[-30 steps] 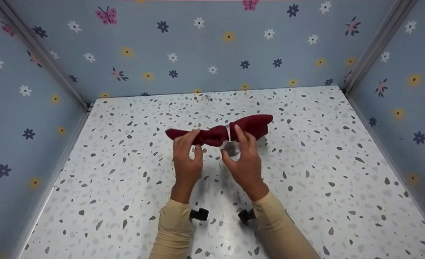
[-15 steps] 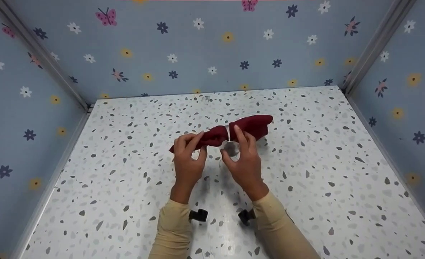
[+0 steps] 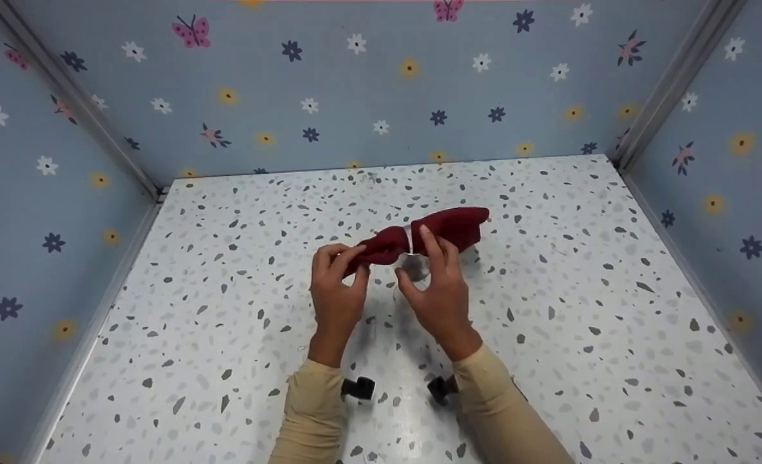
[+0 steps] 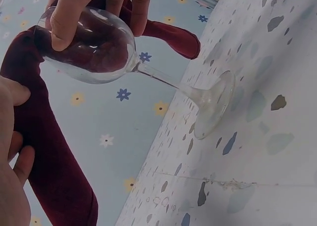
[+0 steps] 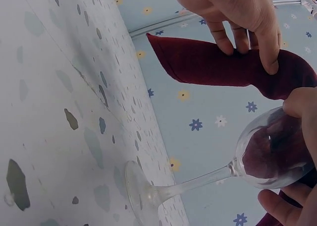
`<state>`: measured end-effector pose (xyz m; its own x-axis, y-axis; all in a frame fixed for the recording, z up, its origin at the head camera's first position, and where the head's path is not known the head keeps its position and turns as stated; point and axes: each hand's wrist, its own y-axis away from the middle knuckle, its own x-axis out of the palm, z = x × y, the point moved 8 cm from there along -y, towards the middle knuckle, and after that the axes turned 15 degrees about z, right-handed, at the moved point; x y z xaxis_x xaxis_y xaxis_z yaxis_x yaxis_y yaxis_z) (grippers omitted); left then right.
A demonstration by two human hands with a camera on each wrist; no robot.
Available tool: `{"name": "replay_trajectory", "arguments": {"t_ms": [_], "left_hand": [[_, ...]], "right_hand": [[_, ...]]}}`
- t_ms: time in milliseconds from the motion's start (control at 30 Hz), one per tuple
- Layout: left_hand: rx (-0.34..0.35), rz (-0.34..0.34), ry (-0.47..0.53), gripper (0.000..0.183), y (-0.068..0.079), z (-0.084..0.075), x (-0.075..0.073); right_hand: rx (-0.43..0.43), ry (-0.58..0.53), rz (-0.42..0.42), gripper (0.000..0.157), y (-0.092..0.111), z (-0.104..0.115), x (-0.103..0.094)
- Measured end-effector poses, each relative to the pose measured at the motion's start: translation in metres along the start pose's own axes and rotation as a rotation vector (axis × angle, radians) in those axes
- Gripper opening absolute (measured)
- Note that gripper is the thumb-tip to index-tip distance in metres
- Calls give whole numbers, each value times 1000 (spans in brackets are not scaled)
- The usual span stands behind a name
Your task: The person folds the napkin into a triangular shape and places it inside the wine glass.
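A clear wine glass point(image 4: 111, 72) stands upright on its foot on the table. A dark red cloth napkin point(image 3: 456, 227) is stuffed into its bowl and hangs out over the rim on both sides. My right hand point(image 3: 444, 293) grips the bowl, thumb on the near side and fingers beyond, over part of the cloth. My left hand point(image 3: 337, 296) pinches the napkin's left tail close to the rim, between thumb and fingers. From there the tail point(image 5: 203, 65) hangs down beside the glass, as the right wrist view shows; my left hand hides it in the head view.
The table point(image 3: 587, 361) is white with grey terrazzo flecks. Blue flowered panels point(image 3: 381, 84) rise at its back and both sides. Small black mounts point(image 3: 359, 388) stick out from both sleeved wrists.
The napkin's left tail has swung down and toward me, from pointing left to hidden behind my left hand. My left fingers have bent in on it. The glass and right hand stay put.
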<state>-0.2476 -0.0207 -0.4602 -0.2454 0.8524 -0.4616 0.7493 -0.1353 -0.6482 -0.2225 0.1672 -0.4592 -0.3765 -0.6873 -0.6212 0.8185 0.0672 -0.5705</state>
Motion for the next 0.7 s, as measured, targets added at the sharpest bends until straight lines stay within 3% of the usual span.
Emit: {"name": "replay_trajectory", "arguments": {"t_ms": [333, 700], "left_hand": [[-18, 32, 75, 29, 1, 1, 8], [-51, 81, 38, 31, -1, 3, 12]], "right_hand": [[-28, -11, -7, 76, 2, 0, 0], [-5, -7, 1, 76, 1, -1, 1]]}}
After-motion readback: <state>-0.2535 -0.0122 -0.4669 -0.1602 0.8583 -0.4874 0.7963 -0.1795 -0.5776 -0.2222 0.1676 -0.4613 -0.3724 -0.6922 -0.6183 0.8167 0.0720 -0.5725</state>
